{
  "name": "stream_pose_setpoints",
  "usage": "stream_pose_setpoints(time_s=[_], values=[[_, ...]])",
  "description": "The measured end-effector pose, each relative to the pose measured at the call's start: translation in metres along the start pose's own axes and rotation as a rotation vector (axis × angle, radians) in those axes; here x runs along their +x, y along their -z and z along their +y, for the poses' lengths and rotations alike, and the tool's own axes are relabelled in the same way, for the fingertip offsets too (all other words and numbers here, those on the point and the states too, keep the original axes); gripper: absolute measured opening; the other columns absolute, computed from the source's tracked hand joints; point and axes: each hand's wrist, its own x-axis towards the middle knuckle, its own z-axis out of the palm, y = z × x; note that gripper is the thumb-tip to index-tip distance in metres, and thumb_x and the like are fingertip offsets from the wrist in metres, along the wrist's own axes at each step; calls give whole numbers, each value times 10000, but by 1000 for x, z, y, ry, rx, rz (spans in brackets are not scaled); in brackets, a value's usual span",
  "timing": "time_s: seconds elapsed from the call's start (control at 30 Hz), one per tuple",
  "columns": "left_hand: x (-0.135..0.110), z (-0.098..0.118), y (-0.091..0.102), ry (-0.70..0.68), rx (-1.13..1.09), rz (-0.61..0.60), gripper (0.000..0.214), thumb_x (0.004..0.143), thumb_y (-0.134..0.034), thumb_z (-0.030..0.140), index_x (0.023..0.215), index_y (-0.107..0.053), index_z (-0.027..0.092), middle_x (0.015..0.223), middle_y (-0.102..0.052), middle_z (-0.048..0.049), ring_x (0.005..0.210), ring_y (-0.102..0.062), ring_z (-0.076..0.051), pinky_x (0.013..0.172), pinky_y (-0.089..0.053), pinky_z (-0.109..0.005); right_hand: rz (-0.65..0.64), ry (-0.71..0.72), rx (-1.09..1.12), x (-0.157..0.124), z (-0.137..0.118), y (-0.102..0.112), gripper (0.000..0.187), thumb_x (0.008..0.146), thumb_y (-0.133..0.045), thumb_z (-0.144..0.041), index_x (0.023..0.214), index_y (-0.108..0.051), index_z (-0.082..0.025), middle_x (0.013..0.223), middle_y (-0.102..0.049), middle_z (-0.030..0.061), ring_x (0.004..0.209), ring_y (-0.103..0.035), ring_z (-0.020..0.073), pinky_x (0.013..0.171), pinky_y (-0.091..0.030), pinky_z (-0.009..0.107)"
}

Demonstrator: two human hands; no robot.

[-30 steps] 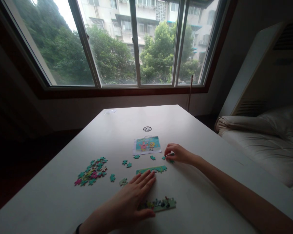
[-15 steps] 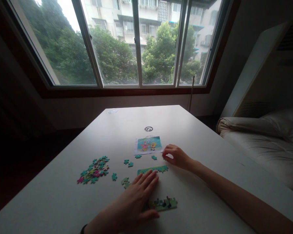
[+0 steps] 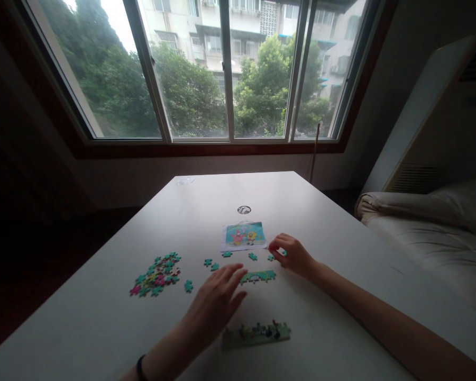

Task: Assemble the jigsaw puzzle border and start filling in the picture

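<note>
My left hand [image 3: 218, 296] hovers with thumb and fingers apart over the left end of an upper joined puzzle strip [image 3: 262, 276], hiding that end. A lower joined puzzle strip [image 3: 257, 334], green with dark figures, lies nearer to me, below that hand. My right hand [image 3: 291, 253] is just right of the picture sheet [image 3: 245, 235], fingers curved and slightly apart, nothing visible gripped. Close beneath its fingertips lies a small teal puzzle piece [image 3: 270, 257]. Another teal piece [image 3: 283, 253] shows between thumb and forefinger.
A heap of loose puzzle pieces [image 3: 158, 274] lies on the left of the white table [image 3: 103, 323]. Several single pieces lie between heap and strips, one teal piece [image 3: 188, 286] nearest the heap. Behind the sheet is a round grommet [image 3: 244, 209]. A pale sofa [image 3: 420, 233] stands right.
My left hand has lifted off the strips and drawn its fingers in, uncovering more of the lower strip. My right hand has shifted slightly, and the pieces at its fingers show more. The view has turned a little.
</note>
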Motion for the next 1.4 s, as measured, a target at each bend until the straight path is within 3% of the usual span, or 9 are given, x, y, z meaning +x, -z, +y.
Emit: stream_pose_setpoints(time_s=[0.17, 0.3, 0.53, 0.8, 1.03, 1.4], values=[[9, -46, 31, 223, 58, -14, 288, 821, -462, 118, 1080, -561, 195, 1078, -624, -76, 962, -595, -232, 827, -479, -367, -13, -15, 12, -1, 1, -1, 104, 790, -535, -109, 735, -584, -183, 703, -603, 29, 696, -529, 152, 656, -416, 274], [7, -67, 35, 190, -13, -94, 275, 807, -508, 157, 1060, -574, 240, 1047, -640, -37, 940, -600, -205, 827, -463, -319, -13, -20, 15, 0, -1, 0, 112, 791, -526, -108, 733, -584, -185, 700, -605, 31, 696, -530, 156, 653, -418, 278], [9, -59, 20, 144, 4, -127, 313, 777, -440, 33, 991, -578, 216, 982, -632, -48, 907, -589, -202, 791, -443, -293, -31, -21, 8, -1, -1, 0, 110, 784, -525, -99, 732, -580, -178, 684, -588, 26, 680, -515, 149, 643, -408, 266], [9, -65, 24, 189, -52, -231, 291, 708, -476, 49, 946, -563, 192, 873, -620, -38, 885, -544, -208, 790, -421, -312, -27, -18, 15, 0, -4, 2, 111, 787, -519, -106, 727, -580, -177, 673, -580, 26, 672, -508, 147, 634, -407, 262], [12, -62, 29, 188, -82, -297, 183, 720, -452, 84, 743, -609, 173, 784, -584, -41, 740, -566, -177, 678, -433, -257, -31, -20, 17, -1, -5, 2, 109, 787, -520, -110, 728, -579, -180, 666, -570, 23, 660, -503, 144, 628, -408, 258], [4, -81, 41, 142, -137, -305, 232, 759, -490, 149, 960, -589, 210, 997, -618, -43, 901, -558, -186, 799, -420, -281, -34, -14, 12, -1, -1, -1, 107, 783, -519, -108, 727, -576, -180, 667, -565, 20, 657, -501, 141, 623, -404, 255]])
